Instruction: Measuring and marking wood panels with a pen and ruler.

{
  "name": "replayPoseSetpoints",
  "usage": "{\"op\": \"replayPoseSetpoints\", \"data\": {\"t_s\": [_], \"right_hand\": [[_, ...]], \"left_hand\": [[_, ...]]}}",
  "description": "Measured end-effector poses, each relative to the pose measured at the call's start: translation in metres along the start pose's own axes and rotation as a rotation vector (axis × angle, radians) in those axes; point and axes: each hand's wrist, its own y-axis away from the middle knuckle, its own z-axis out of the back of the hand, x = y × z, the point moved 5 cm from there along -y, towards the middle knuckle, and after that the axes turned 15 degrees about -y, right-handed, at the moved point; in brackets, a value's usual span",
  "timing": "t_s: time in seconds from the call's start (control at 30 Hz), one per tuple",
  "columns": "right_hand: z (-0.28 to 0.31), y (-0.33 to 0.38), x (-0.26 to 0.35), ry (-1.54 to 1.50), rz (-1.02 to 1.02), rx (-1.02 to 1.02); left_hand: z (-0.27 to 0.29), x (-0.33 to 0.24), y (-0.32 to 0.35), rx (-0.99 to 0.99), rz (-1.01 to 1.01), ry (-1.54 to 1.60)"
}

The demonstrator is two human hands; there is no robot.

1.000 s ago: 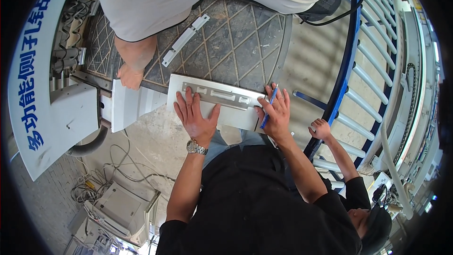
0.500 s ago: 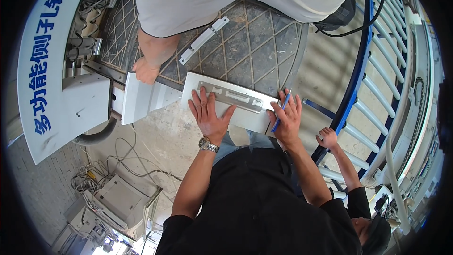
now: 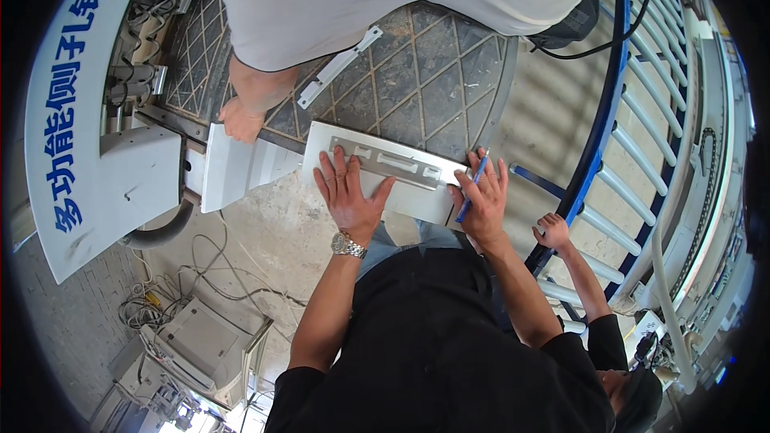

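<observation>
Flat, left hand (image 3: 349, 196) presses white panel (image 3: 377, 172).

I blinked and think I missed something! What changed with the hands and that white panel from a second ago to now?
Almost nothing. The left hand lies flat on the white panel, as before. The right hand holds the blue pencil at the panel's right end throughout. The co-worker's hand stays on the other white piece. Only the camera view shifted.
</observation>
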Motion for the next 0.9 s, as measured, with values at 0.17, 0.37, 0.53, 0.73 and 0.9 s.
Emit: {"op": "replayPoseSetpoints", "data": {"t_s": [0.17,0.37,0.53,0.73,0.9], "right_hand": [[0.000,0.000,-0.001,-0.001,0.000,0.001],[-0.001,0.002,-0.002,0.003,-0.001,0.001],[0.006,-0.003,0.005,-0.004,0.014,-0.025],[0.018,-0.051,0.026,-0.408,-0.119,-0.190],[-0.055,-0.106,0.022,-0.851,-0.388,0.041]], "left_hand": [[0.001,-0.006,-0.005,0.010,0.046,-0.064],[0.002,-0.013,-0.009,0.029,0.090,-0.067],[0.004,-0.016,-0.011,0.093,0.125,-0.085],[0.004,-0.016,-0.012,0.134,0.140,-0.105],[0.004,-0.016,-0.013,0.156,0.142,-0.072]]}}
